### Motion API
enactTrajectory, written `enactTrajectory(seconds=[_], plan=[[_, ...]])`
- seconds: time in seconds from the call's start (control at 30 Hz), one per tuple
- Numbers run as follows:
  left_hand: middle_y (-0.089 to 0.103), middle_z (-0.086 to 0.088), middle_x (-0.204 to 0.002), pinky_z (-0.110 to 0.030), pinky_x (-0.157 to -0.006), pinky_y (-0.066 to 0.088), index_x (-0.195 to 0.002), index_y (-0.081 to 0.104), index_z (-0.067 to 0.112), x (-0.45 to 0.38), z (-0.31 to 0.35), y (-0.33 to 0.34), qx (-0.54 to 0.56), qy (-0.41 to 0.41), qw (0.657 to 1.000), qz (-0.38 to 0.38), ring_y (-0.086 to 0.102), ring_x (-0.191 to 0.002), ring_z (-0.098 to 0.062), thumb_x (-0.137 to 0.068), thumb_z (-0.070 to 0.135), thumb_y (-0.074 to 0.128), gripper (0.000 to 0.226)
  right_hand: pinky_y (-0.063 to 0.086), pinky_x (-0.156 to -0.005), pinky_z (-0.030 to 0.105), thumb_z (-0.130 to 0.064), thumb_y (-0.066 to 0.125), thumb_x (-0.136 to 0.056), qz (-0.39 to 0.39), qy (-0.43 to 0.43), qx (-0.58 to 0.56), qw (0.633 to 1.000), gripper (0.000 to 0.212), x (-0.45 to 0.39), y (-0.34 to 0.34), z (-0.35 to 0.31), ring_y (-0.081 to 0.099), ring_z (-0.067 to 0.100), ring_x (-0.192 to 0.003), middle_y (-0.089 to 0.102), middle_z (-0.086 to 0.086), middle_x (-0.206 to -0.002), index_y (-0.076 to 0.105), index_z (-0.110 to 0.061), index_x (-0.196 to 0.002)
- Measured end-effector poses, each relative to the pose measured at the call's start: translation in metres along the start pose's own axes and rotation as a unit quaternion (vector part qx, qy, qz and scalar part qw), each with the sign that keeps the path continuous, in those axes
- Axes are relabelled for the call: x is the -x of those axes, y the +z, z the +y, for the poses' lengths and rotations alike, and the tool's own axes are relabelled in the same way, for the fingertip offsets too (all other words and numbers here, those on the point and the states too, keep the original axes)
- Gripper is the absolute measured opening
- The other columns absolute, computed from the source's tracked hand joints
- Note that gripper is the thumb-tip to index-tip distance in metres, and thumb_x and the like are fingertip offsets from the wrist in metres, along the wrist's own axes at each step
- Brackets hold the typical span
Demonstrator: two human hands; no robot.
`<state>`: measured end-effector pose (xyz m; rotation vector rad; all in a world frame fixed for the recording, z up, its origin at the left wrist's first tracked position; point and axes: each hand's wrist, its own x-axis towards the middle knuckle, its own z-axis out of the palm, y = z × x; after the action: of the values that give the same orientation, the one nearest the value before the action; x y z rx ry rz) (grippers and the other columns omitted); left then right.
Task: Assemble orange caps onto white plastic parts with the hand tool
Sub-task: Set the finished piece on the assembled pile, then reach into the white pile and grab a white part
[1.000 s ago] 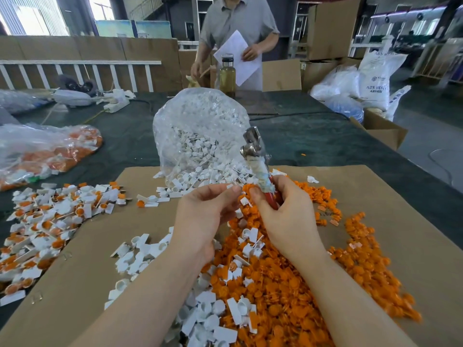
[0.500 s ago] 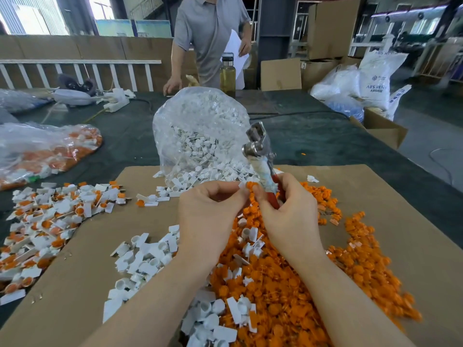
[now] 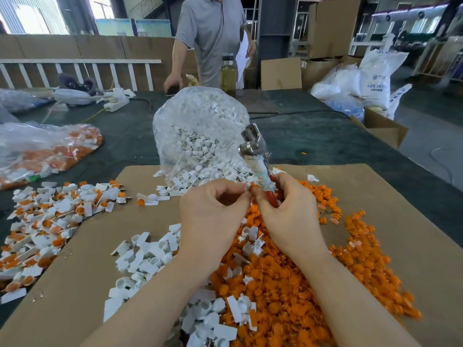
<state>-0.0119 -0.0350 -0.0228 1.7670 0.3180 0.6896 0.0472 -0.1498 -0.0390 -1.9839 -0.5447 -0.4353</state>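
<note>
Two bare hands meet in the middle, over a big pile of orange caps [image 3: 288, 284] on a brown cardboard sheet [image 3: 400, 209]. The left hand [image 3: 210, 214] has its fingers curled and pinches a small white plastic part [image 3: 246, 187] between thumb and fingertip. The right hand [image 3: 288, 211] is curled round the red handles of a hand tool [image 3: 258, 156], and its fingertips also pinch an orange cap [image 3: 255, 187] that sits just beside the white part, touching it or nearly so. The tool points up and away, with its shiny metal head at the far end and white wrap on the neck.

Loose white parts [image 3: 147, 254] lie near the left arm, mixed into the orange pile. Far behind the hands stands a clear plastic bag [image 3: 198, 126] full of white parts, spilling some onto the cardboard. To the left is a heap of finished pieces [image 3: 50, 216], white with orange caps in them. Farther left lies another bag [image 3: 47, 149] with orange and white bits. At the far side of the dark table [image 3: 325, 136] stands a person in a grey shirt [image 3: 213, 33], next to a glass bottle [image 3: 228, 73].
</note>
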Motion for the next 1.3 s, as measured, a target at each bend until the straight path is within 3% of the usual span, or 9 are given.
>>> enactTrajectory(seconds=[0.17,0.3,0.53,0.63,0.77,0.93,1.07,1.2,1.3], plan=[[0.072,0.019,-0.07,-0.006,-0.055,0.047,-0.077,0.076,0.032,0.0,0.0,0.0,-0.002,0.005,1.0,0.014,0.068,-0.067,0.002,-0.079,0.02,0.079,0.012,0.038,-0.052,0.011,-0.03,0.068,-0.089,-0.009,0.0,-0.02,1.0,0.011,-0.001,-0.001,-0.002,0.055,-0.003,-0.064,0.054,-0.016,-0.064,0.059,-0.024,-0.086],[0.071,0.02,-0.068,-0.008,-0.055,0.047,-0.073,0.073,0.034,0.0,-0.001,0.001,-0.009,0.004,1.0,0.026,0.067,-0.065,0.004,-0.078,0.023,0.08,0.014,0.04,-0.054,0.009,-0.025,0.065,-0.091,-0.054,0.018,-0.054,0.997,0.007,-0.002,-0.003,0.0,0.057,-0.006,-0.065,0.059,-0.017,-0.068,0.066,-0.021,-0.096],[0.073,0.005,-0.066,-0.028,-0.067,0.059,-0.072,0.073,0.024,-0.007,-0.006,-0.002,0.066,-0.058,0.995,0.05,0.072,-0.067,-0.014,-0.078,0.019,0.082,0.011,0.048,-0.062,0.032,-0.017,0.066,-0.088,-0.171,0.062,-0.109,0.977,0.006,-0.007,-0.017,0.001,0.06,0.023,-0.069,0.066,0.007,-0.076,0.066,-0.018,-0.093],[0.074,0.0,-0.068,-0.022,-0.064,0.057,-0.077,0.074,0.017,-0.007,-0.006,-0.004,0.135,-0.073,0.987,0.051,0.074,-0.068,-0.017,-0.079,0.013,0.081,0.008,0.039,-0.05,0.022,-0.016,0.067,-0.087,-0.231,0.083,-0.11,0.963,0.007,-0.009,-0.027,0.008,0.047,0.004,-0.051,0.053,-0.009,-0.062,0.065,-0.015,-0.094],[0.074,-0.008,-0.072,-0.02,-0.062,0.056,-0.083,0.073,0.008,-0.008,-0.006,-0.006,0.214,-0.091,0.972,0.043,0.072,-0.067,-0.018,-0.08,0.007,0.078,0.005,0.042,-0.066,0.027,-0.015,0.067,-0.087,-0.298,0.093,-0.074,0.947,0.011,-0.011,-0.035,0.01,0.052,0.001,-0.064,0.058,-0.006,-0.079,0.064,-0.02,-0.097],[0.074,-0.007,-0.071,-0.02,-0.063,0.056,-0.083,0.072,0.006,-0.01,-0.006,-0.008,0.259,-0.087,0.961,0.041,0.071,-0.064,-0.016,-0.08,0.002,0.074,0.006,0.048,-0.087,0.046,-0.024,0.068,-0.084,-0.343,0.103,-0.06,0.932,0.018,-0.01,-0.042,0.005,0.06,0.027,-0.094,0.063,0.013,-0.103,0.063,-0.02,-0.101],[0.074,-0.006,-0.072,-0.021,-0.064,0.057,-0.081,0.071,0.008,-0.009,-0.006,-0.008,0.264,-0.071,0.961,0.038,0.07,-0.066,-0.017,-0.08,0.002,0.074,0.007,0.045,-0.088,0.054,-0.034,0.062,-0.071,-0.368,0.096,-0.056,0.923,0.035,-0.009,-0.043,0.002,0.058,0.036,-0.095,0.061,0.018,-0.099,0.062,-0.016,-0.102],[0.073,-0.003,-0.069,-0.02,-0.065,0.057,-0.077,0.071,0.011,-0.01,-0.006,-0.008,0.261,-0.064,0.962,0.041,0.07,-0.065,-0.015,-0.08,0.001,0.073,0.011,0.048,-0.084,0.051,-0.022,0.065,-0.083,-0.379,0.081,-0.052,0.92,0.016,-0.009,-0.04,0.004,0.059,0.035,-0.09,0.064,0.009,-0.092,0.063,-0.023,-0.099],[0.073,-0.001,-0.067,-0.019,-0.063,0.056,-0.076,0.07,0.012,-0.01,-0.007,-0.008,0.267,-0.071,0.96,0.044,0.069,-0.063,-0.013,-0.08,0.0,0.073,0.013,0.046,-0.063,0.029,-0.016,0.059,-0.087,-0.373,0.057,-0.043,0.925,0.013,-0.008,-0.038,0.004,0.056,0.012,-0.064,0.061,-0.018,-0.071,0.061,-0.028,-0.091]])
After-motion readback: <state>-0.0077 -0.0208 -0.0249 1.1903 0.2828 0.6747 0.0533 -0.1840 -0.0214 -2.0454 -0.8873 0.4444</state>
